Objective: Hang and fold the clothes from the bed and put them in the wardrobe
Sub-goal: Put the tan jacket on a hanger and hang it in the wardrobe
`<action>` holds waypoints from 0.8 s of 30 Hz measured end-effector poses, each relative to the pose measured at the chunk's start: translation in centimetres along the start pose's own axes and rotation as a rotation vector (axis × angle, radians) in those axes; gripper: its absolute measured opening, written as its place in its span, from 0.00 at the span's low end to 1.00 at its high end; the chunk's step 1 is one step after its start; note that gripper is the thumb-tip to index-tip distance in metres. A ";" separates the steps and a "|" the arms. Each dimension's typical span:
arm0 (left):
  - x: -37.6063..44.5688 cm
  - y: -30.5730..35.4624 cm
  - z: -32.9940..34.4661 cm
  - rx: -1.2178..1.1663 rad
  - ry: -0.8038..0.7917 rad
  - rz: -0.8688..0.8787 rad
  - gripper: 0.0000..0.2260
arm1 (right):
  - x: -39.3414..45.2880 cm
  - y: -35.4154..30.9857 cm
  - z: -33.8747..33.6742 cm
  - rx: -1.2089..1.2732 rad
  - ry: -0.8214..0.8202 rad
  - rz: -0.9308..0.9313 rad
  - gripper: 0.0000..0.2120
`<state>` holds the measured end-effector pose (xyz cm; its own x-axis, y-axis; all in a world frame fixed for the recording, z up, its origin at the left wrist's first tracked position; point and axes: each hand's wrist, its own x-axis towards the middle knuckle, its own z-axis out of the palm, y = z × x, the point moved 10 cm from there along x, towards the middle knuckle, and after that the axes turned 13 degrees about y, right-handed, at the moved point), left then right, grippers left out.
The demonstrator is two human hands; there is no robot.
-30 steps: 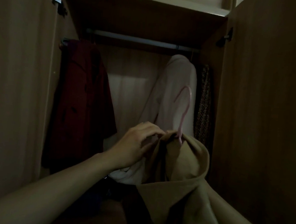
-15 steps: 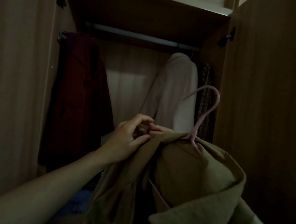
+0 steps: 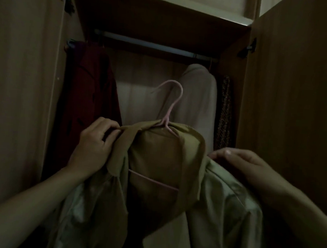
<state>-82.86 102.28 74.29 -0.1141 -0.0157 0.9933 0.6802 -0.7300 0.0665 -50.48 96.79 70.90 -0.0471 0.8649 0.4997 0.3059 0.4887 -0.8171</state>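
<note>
— Head view, item one?
— Tan coat [image 3: 156, 161] on pink hanger [image 3: 170, 105], held before the wardrobe rail [image 3: 154, 45]. Left hand [image 3: 94, 146]: fingers pinch the collar. Right hand [image 3: 242, 163]: fingers lie loosely curled on the shoulder.
— Advice?
— Square the shoulders, then lift the hook into the gap between red coat [image 3: 87, 104] and pale garment [image 3: 198, 99].

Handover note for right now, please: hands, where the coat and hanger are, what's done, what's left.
Left hand pinches the tan coat's collar. Right hand rests on its right shoulder; grip unclear.
Coat is on the pink hanger, held up before the open wardrobe; hook not yet on the rail.
Done: coat on hanger.
Left: hook it on the rail, probably in the gap between red coat and white garment.
</note>
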 end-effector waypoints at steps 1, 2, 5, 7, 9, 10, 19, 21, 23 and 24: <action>0.2 -0.4 -0.2 0.014 0.008 -0.006 0.02 | -0.6 -1.2 -0.3 0.005 0.010 -0.016 0.17; 0.5 -0.6 -0.5 0.027 0.019 -0.011 0.02 | -0.8 -2.2 -0.5 -0.051 0.039 -0.085 0.18; 1.0 -1.1 -1.3 0.058 0.051 -0.017 0.02 | -1.2 -5.5 -0.4 -0.303 0.276 -0.367 0.19; 1.2 -1.2 -1.9 0.069 0.063 -0.020 0.01 | -1.4 -7.2 0.8 -0.393 0.379 -0.494 0.21; 1.3 -1.1 -2.3 0.078 0.063 -0.024 0.02 | -0.6 -7.7 2.8 -0.569 0.398 -0.536 0.26; 1.4 -1.1 -2.5 0.080 0.063 -0.026 0.02 | -0.2 -7.6 3.7 -0.659 0.398 -0.551 0.27; 1.4 -2.3 -4.7 0.090 0.131 -0.019 0.02 | 0.5 -6.5 5.6 -0.807 0.492 -0.689 0.23; 1.3 -2.7 -4.6 0.095 0.133 -0.017 0.02 | 0.6 -6.3 5.8 -0.844 0.489 -0.716 0.22; 1.3 -3.1 -4.4 0.103 0.145 -0.011 0.01 | 0.6 -6.1 5.4 -0.866 0.526 -0.742 0.19; 1.4 -3.2 -4.3 0.110 0.152 -0.007 0.01 | 0.8 -6.0 5.0 -0.861 0.546 -0.756 0.18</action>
<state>-88.33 101.68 75.11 -0.2221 -0.1201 0.9676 0.7528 -0.6518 0.0919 -57.13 95.14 74.72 -0.1451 0.1440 0.9789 0.9010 0.4280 0.0706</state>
